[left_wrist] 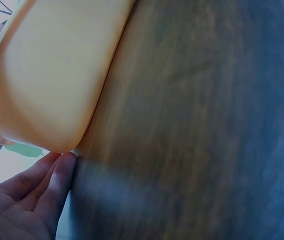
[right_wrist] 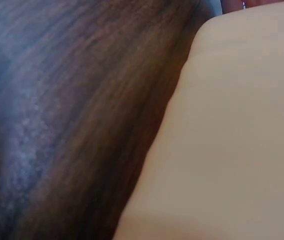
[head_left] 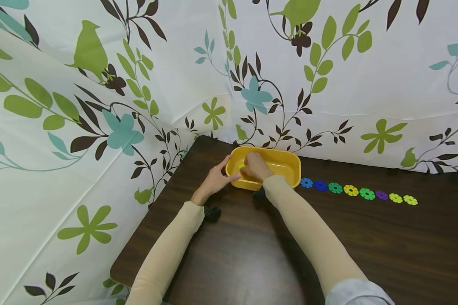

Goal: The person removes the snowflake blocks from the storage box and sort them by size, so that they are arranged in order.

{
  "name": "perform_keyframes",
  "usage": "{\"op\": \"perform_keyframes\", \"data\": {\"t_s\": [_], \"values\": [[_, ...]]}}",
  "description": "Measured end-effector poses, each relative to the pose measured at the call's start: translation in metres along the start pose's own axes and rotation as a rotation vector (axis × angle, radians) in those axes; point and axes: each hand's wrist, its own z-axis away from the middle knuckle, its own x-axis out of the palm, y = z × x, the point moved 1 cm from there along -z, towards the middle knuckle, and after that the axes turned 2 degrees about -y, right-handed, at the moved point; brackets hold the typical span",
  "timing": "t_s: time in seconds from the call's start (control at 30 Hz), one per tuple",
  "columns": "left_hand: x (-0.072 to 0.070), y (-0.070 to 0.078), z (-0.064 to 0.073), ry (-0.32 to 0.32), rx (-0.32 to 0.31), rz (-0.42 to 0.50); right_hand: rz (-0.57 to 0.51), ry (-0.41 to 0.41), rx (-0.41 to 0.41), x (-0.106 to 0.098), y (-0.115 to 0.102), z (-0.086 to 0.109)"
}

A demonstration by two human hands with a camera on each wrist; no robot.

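Observation:
A yellow plastic tub (head_left: 286, 159) sits on the dark table near its back edge. My left hand (head_left: 215, 177) grips the tub's left end, thumb over the front rim and fingers round the outer side; the left wrist view shows fingertips (left_wrist: 64, 165) at the tub's lower corner. My right hand (head_left: 256, 165) reaches down inside the tub with curled fingers, and a small bright yellow disc (head_left: 241, 165) shows at its fingertips, partly hidden. In the right wrist view, the tub's outer wall (right_wrist: 232, 125) fills the right side.
To the right of the tub runs a row of notched plastic discs: light blue (head_left: 306, 182), dark blue (head_left: 320, 186), green, yellow (head_left: 350, 190) and purple (head_left: 381, 195) among them. A patterned cloth (head_left: 328, 118) hangs behind the wood-grain table (head_left: 244, 254) and along its left side.

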Motion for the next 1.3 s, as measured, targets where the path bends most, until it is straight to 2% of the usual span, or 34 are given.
{"op": "perform_keyframes", "data": {"t_s": [0.23,0.53,0.9,1.13,1.23,1.3], "values": [[0.003,-0.001,-0.001,-0.008,0.0,0.003,0.041,-0.028,0.055,0.006,0.006,-0.01],[0.002,0.0,0.0,-0.005,0.018,-0.002,0.01,-0.008,-0.003,0.0,-0.002,0.008],[0.002,-0.001,0.001,-0.014,0.018,0.002,-0.011,-0.083,-0.038,-0.003,-0.007,0.023],[0.0,0.0,0.001,-0.008,0.013,0.004,-0.006,-0.122,-0.052,-0.005,-0.004,0.022],[0.0,0.0,0.002,-0.007,0.01,0.0,0.023,-0.11,-0.075,-0.005,-0.003,0.019],[-0.001,-0.001,0.002,-0.005,0.008,0.0,0.005,-0.097,-0.081,-0.006,-0.002,0.018]]}}
